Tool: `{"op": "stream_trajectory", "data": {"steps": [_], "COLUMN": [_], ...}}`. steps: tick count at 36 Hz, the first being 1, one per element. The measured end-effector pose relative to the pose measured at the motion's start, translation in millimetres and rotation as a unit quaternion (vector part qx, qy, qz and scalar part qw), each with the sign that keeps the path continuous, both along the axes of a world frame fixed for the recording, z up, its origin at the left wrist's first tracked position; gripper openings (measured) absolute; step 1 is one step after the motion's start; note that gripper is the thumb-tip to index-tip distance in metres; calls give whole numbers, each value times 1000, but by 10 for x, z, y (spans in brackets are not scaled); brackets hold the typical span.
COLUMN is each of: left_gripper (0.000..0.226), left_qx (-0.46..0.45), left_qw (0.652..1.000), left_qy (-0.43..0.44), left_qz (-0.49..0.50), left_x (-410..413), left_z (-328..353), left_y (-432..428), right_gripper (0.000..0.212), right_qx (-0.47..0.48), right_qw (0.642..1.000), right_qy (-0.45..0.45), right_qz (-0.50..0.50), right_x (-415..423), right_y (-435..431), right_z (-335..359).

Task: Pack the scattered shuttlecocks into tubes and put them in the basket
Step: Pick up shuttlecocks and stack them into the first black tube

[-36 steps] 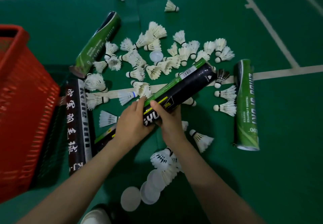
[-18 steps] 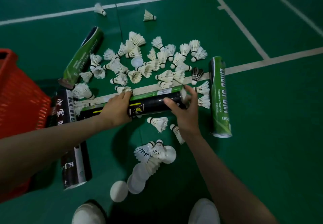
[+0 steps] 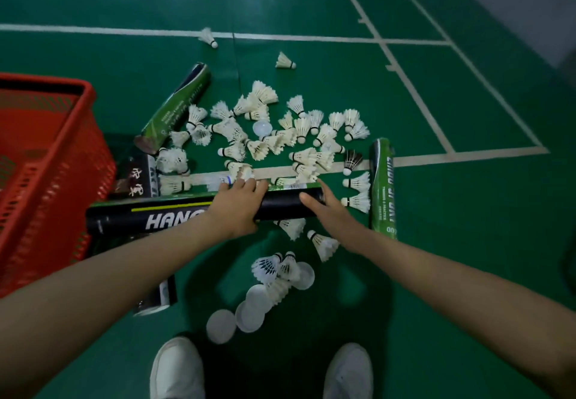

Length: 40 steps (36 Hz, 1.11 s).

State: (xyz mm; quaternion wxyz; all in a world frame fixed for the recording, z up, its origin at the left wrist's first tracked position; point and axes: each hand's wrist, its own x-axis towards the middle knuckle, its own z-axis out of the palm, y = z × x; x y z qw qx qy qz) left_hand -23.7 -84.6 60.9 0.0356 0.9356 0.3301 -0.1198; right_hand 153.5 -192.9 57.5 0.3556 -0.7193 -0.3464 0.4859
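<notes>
Dozens of shuttlecocks [image 3: 280, 140] lie loose on the court floor [image 3: 436, 242]. Most are in one heap just beyond the black tube [image 3: 149, 218] I am holding, and two lie apart near the far line. Judging by the heap, packing has barely started.

Left grip [image 3: 237, 208]: fingers curled over the top of the black tube near its middle, clamped round it. I judge the mid-length hold keeps the long tube level and stops it tipping.

Right grip [image 3: 327, 211]: fingers straight, not closed. The thumb lies on the tube's near face and the other fingers reach past its right end. I cannot tell whether that end is capped or open, because the hand covers it. Probable purpose: to steady that end or turn it toward the heap for loading.

Tube position: crosswise in front of me, left end close to the wall of the red basket [image 3: 90, 93], right end at the edge of the heap. It passes over a lettered black tube [image 3: 137, 177] lying on the floor. Whether the two touch, I cannot tell.

Other stock:
- One green tube [image 3: 381, 189] lies on the floor just right of my right grip.
- A second green tube [image 3: 177, 108] lies at the heap's far left.
- Round white lids [image 3: 249, 314] overlap in a row near my shoes [image 3: 177, 367], with a few shuttlecocks among them, handy for capping.

The basket stands at my left, well placed to take a filled tube.

Risk: feathers crush if pushed in skirt-first, so load them cork-first.
</notes>
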Motion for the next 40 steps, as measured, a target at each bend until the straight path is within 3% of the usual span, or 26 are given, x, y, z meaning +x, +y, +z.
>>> {"op": "stream_trajectory", "data": {"steps": [5,10,12,14,20,22,24,26,28,33,35,40], "left_gripper": [85,81,78,78,73,73,72,72,74,78,78,77], "left_qx": [-69,-112,-122,-133,-193,-200,-207,-220,-227,-216,-212,-211], "left_qw": [997,987,983,979,968,966,964,960,957,960,961,960], "left_qy": [32,76,80,81,76,79,72,60,57,36,26,15], "left_qz": [31,85,112,130,142,142,148,161,169,176,177,185], "left_x": [-76,-140,-201,-280,-500,-539,-559,-561,-537,-457,-445,-426], "left_z": [-140,-466,-587,-695,-968,-1030,-1071,-1105,-1139,-1189,-1195,-1196], "left_y": [10,39,79,106,-51,-147,-229,-300,-363,-468,-487,-520], "right_gripper": [72,85,69,61,67,55,39,28,31,70,77,67], "right_qx": [-15,-54,-40,-46,-47,32,96,111,78,-39,-32,-17], "right_qw": [1000,995,987,969,883,874,912,943,953,914,910,931], "right_qy": [-9,-32,-81,-143,-293,-338,-309,-283,-279,-295,-322,-329], "right_qz": [15,71,130,199,363,347,252,138,89,274,260,157], "right_x": [-62,-82,-49,-7,-60,-88,-140,-137,-95,-68,-102,-98], "right_y": [115,239,276,261,-42,-181,-335,-500,-678,-1060,-1077,-929], "right_z": [-245,-643,-817,-1006,-1497,-1616,-1633,-1636,-1685,-1966,-2026,-2066]}}
